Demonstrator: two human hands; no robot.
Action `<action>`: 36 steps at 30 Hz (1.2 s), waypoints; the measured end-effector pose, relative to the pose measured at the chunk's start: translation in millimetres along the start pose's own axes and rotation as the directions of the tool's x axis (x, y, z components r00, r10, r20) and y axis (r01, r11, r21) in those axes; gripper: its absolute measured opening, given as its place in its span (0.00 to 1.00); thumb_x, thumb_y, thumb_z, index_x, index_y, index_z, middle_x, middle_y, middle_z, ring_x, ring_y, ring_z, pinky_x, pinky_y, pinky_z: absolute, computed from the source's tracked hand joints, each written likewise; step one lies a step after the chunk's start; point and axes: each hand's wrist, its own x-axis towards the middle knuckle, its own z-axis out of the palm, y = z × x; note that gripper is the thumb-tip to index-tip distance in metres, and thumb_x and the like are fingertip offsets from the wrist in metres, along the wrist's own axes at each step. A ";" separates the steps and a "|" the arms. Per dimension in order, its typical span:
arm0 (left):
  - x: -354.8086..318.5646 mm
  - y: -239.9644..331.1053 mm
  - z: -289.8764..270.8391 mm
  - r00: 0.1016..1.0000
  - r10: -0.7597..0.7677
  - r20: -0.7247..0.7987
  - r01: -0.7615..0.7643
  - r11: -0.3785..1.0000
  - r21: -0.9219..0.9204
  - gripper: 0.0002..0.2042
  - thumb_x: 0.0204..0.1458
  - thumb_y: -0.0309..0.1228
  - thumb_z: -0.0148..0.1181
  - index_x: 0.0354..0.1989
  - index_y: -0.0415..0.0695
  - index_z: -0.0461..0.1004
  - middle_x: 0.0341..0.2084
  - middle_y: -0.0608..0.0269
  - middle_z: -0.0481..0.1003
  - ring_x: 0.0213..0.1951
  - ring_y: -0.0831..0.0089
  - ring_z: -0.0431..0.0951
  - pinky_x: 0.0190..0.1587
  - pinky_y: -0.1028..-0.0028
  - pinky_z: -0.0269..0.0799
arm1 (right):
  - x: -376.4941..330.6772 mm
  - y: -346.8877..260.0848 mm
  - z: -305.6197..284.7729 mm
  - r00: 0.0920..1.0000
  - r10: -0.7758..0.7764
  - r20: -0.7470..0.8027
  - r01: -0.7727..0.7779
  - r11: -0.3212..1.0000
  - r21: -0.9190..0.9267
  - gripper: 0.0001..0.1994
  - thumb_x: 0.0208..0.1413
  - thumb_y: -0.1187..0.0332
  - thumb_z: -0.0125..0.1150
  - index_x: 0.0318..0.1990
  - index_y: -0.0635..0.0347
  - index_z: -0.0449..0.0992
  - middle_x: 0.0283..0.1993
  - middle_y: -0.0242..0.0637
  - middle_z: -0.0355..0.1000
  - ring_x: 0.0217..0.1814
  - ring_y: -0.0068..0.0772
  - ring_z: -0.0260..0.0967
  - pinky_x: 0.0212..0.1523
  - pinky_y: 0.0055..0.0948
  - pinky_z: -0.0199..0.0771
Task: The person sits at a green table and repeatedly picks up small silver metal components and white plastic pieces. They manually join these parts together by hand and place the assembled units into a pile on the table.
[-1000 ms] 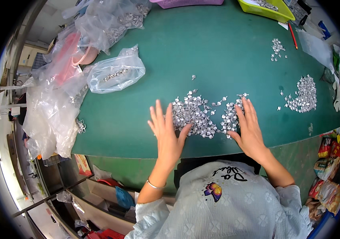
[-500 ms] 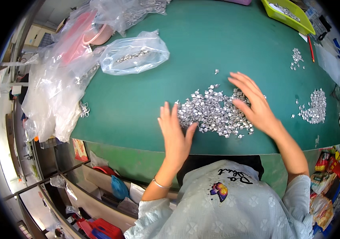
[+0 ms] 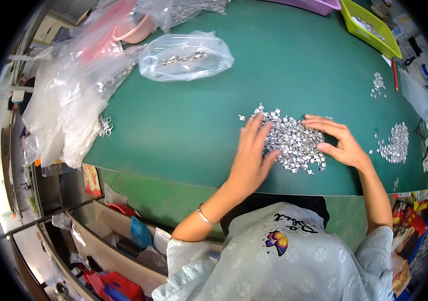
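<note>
A heap of small shiny silver metal pieces (image 3: 294, 144) lies on the green tabletop (image 3: 189, 130) in front of me. Against its left side rests my left hand (image 3: 250, 155), fingers spread and thumb apart, touching the pieces. My right hand (image 3: 342, 143) curves round the heap's right side, its thumb and fingers apart. Neither hand grips anything that I can see. A few pieces stick out past the left fingertips at the far edge of the heap. What kind of fitting they are is too small to tell.
A clear plastic bag (image 3: 186, 57) with silver pieces lies at the far left, near more plastic bags (image 3: 68, 105) and a pink bowl (image 3: 136, 31). Smaller piles (image 3: 395, 143) sit at right. A lime-green tray (image 3: 369, 27), a purple tray (image 3: 314, 5) and a red pencil (image 3: 395, 75) are beyond.
My left hand has moved right, pushing the heap's left side inward, so the heap is narrower. My right hand has come lower, closer round its right side. The view has shifted slightly.
</note>
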 end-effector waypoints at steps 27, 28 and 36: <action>-15.6 60.9 34.8 0.963 -0.219 0.158 0.268 0.705 -0.657 0.13 0.52 0.19 0.53 0.47 0.35 0.71 0.40 0.57 0.75 0.42 0.70 0.74 0.46 0.74 0.68 | -72.5 -26.5 64.8 0.735 0.285 -0.615 0.106 0.847 0.520 0.09 0.52 0.83 0.54 0.41 0.70 0.75 0.37 0.37 0.71 0.40 0.24 0.65 0.43 0.20 0.63; -18.4 64.5 40.3 0.904 -0.282 0.322 0.422 0.452 -0.786 0.12 0.54 0.21 0.52 0.48 0.34 0.70 0.40 0.57 0.75 0.41 0.71 0.74 0.45 0.75 0.68 | -74.0 -34.3 67.0 0.761 0.322 -0.563 0.102 0.797 0.595 0.09 0.51 0.83 0.54 0.40 0.69 0.75 0.37 0.38 0.72 0.42 0.25 0.65 0.43 0.22 0.64; -26.2 70.5 56.7 0.847 -0.277 0.453 0.480 0.032 -0.877 0.11 0.55 0.24 0.55 0.45 0.35 0.73 0.39 0.56 0.75 0.38 0.73 0.76 0.45 0.72 0.72 | -76.4 -48.3 76.6 0.768 0.153 -0.622 0.166 0.891 0.423 0.10 0.44 0.84 0.60 0.37 0.68 0.76 0.37 0.41 0.73 0.44 0.33 0.66 0.45 0.30 0.67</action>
